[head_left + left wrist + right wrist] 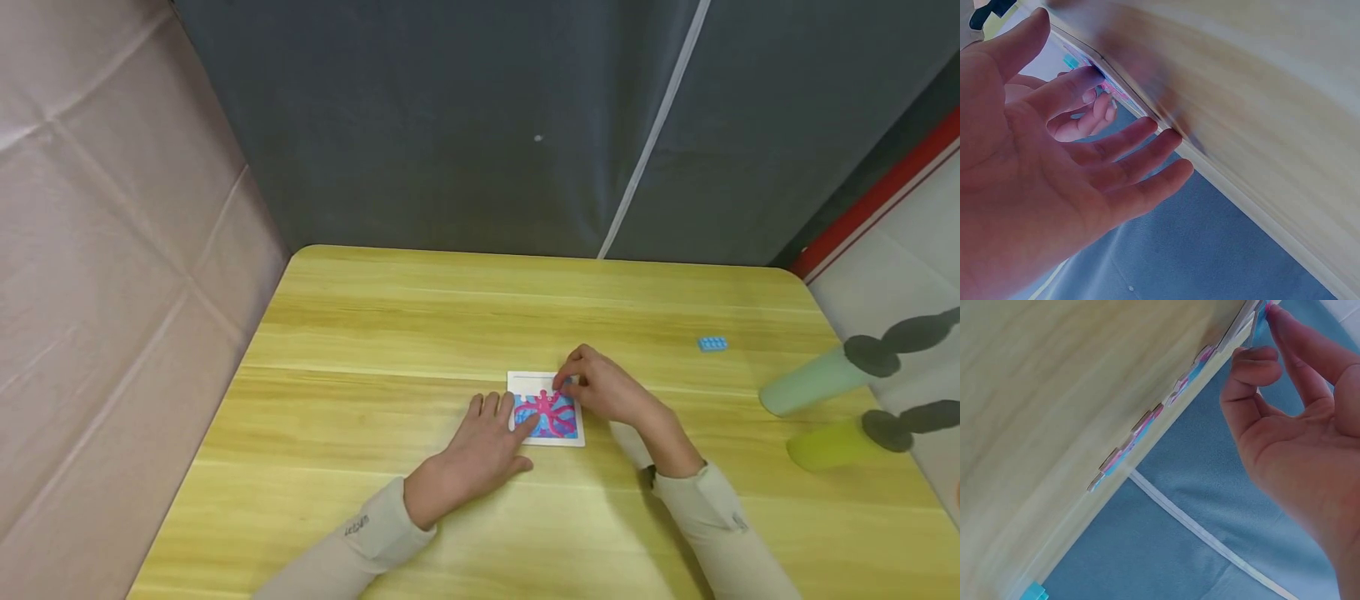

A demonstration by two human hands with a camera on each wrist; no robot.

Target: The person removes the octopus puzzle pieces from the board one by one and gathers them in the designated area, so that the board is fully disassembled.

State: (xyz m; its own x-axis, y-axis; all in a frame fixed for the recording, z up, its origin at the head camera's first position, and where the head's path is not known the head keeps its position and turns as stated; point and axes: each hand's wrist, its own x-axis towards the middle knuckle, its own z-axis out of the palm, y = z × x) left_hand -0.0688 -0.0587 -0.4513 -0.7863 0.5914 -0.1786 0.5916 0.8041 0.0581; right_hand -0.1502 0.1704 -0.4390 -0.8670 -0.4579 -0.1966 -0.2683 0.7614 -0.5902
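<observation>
A small jigsaw puzzle (pixel 545 417) with a pink octopus on blue lies in a white frame on the table; its top strip shows white backing. My left hand (pixel 483 446) rests at the frame's left side, fingers extended, thumb over the picture. In the left wrist view the left palm (pixel 1041 162) faces the camera and holds nothing. At the frame's upper right, my right hand (pixel 603 387) pinches a puzzle piece (pixel 1261 322) between thumb and fingers. Several pink and blue puzzle pieces (pixel 1129 448) lie on the table in the right wrist view.
A blue studded toy brick (pixel 712 343) lies on the wooden table (pixel 337 333) to the right. Two cylinders, pale green (pixel 810 383) and yellow-green (pixel 828 444), with dark ends appear at the right edge. A dark curtain (pixel 450 125) hangs behind the table.
</observation>
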